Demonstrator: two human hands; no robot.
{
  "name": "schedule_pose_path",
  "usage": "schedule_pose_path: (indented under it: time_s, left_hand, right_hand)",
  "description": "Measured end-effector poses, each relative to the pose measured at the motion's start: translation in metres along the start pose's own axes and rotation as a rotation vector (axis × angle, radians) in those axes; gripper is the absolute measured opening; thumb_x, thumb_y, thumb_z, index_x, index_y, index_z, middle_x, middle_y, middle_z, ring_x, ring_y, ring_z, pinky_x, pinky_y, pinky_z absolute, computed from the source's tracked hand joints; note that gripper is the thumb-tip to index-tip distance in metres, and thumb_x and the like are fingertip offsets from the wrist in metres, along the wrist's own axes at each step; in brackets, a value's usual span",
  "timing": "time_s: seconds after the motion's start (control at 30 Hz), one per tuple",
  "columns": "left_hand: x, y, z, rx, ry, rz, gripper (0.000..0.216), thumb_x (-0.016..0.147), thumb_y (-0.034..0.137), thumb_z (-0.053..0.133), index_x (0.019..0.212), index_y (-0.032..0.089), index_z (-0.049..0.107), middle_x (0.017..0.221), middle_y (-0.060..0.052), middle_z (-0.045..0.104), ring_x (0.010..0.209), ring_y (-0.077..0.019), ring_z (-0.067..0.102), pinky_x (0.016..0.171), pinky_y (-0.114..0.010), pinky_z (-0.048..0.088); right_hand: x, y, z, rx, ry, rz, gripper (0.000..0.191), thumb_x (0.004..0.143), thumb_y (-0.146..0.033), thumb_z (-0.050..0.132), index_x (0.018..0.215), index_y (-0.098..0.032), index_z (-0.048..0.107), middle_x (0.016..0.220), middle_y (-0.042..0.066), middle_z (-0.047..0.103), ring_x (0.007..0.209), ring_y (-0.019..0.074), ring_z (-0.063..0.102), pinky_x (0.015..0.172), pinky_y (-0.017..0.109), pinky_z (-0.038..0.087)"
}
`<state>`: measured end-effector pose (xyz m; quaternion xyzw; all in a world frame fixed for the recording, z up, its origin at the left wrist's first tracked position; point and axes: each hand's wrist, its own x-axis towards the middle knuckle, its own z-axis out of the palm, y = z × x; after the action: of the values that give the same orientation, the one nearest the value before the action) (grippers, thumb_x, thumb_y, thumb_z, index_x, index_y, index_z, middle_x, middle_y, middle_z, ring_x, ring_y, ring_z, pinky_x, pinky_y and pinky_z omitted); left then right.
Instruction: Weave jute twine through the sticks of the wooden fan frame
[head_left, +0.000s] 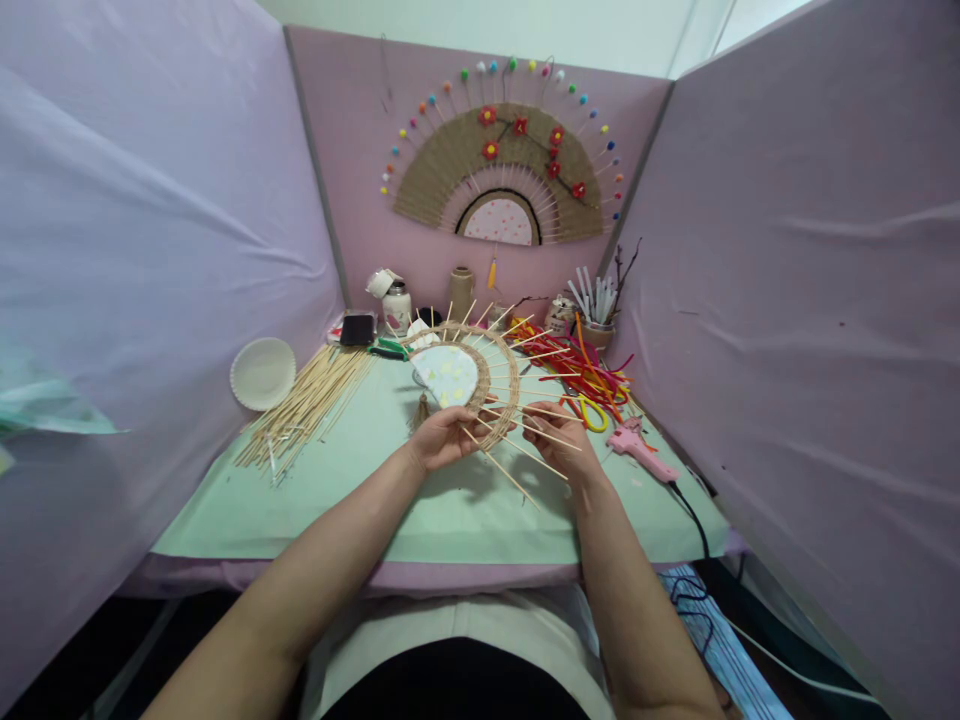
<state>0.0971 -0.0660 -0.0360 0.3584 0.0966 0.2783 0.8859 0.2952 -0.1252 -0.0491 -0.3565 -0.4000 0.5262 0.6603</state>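
A half-made fan (516, 375) of thin bamboo sticks is held up over the table, tilted to the right. Its white half-round centre (448, 375) has pale yellow-green spots and a twine border, and a band of twine is woven across the sticks further out. My left hand (444, 438) grips the fan at its lower edge, by the border. My right hand (561, 438) has its fingers closed around sticks on the right side; whether it also pinches the twine is too small to tell. A tassel (421, 412) shows beside the centre piece.
Bamboo sticks (304, 405) lie in a pile on the left, near a white plate (262, 374). A pink glue gun (642, 451) with a black cord and red pipe cleaners (577, 365) lie right. Behind stand a twine spool (461, 293) and a finished fan (442, 180) on the wall.
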Motion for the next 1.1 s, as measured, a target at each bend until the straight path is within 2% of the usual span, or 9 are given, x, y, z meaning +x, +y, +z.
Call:
schedule_pose_path:
  time_s: [0.23,0.43,0.57,0.8,0.97,1.1]
  left_hand:
    - [0.002,-0.004,0.001,0.012,0.026,0.015,0.037,0.076,0.008,0.05,0.111,0.007,0.063,0.107,-0.014,0.072,0.104,-0.0253,0.068,0.096,-0.036,0.047]
    - [0.003,-0.007,0.002,0.005,0.036,0.0,0.037,0.075,0.008,0.053,0.111,0.008,0.064,0.108,-0.013,0.072,0.103,-0.0255,0.068,0.095,-0.035,0.047]
    - [0.003,-0.008,0.004,0.017,0.015,0.009,0.038,0.076,0.009,0.053,0.113,0.008,0.063,0.105,-0.014,0.073,0.103,-0.0257,0.068,0.092,-0.034,0.049]
    - [0.003,-0.008,0.004,0.006,0.044,-0.02,0.037,0.077,0.007,0.051,0.112,0.007,0.063,0.101,-0.014,0.074,0.093,-0.0221,0.071,0.083,-0.03,0.053]
    - [0.003,-0.007,0.004,-0.02,0.078,0.011,0.038,0.076,0.008,0.05,0.111,0.006,0.063,0.102,-0.015,0.073,0.099,-0.0235,0.069,0.088,-0.032,0.051]
    - [0.003,-0.004,0.006,-0.061,0.126,0.033,0.037,0.075,0.008,0.048,0.108,0.005,0.063,0.099,-0.015,0.074,0.102,-0.0231,0.068,0.09,-0.03,0.051]
  right_hand:
    - [0.001,0.002,0.004,-0.091,0.021,-0.056,0.029,0.058,-0.033,0.085,0.081,-0.021,0.071,0.068,-0.001,0.065,0.058,0.0106,0.054,0.057,0.025,0.042]
    - [0.0,0.006,0.004,-0.176,0.112,-0.161,0.024,0.063,-0.036,0.082,0.078,-0.021,0.07,0.07,-0.001,0.065,0.062,0.0115,0.055,0.061,0.026,0.044]
    - [0.001,0.009,0.003,-0.195,0.157,-0.173,0.024,0.065,-0.037,0.081,0.077,-0.02,0.068,0.066,-0.002,0.063,0.058,0.0104,0.053,0.056,0.025,0.042]
    - [0.001,0.006,0.012,-0.053,0.145,-0.038,0.029,0.059,-0.038,0.081,0.075,-0.019,0.065,0.062,-0.002,0.061,0.053,0.01,0.051,0.051,0.024,0.042]
    - [-0.002,-0.003,0.014,0.014,0.042,0.057,0.029,0.058,-0.034,0.081,0.078,-0.02,0.065,0.067,-0.002,0.063,0.056,0.0101,0.055,0.053,0.023,0.044]
    - [0.0,-0.006,0.006,-0.025,0.099,0.118,0.033,0.052,-0.027,0.084,0.079,-0.019,0.066,0.07,-0.001,0.065,0.059,0.0097,0.057,0.055,0.022,0.045]
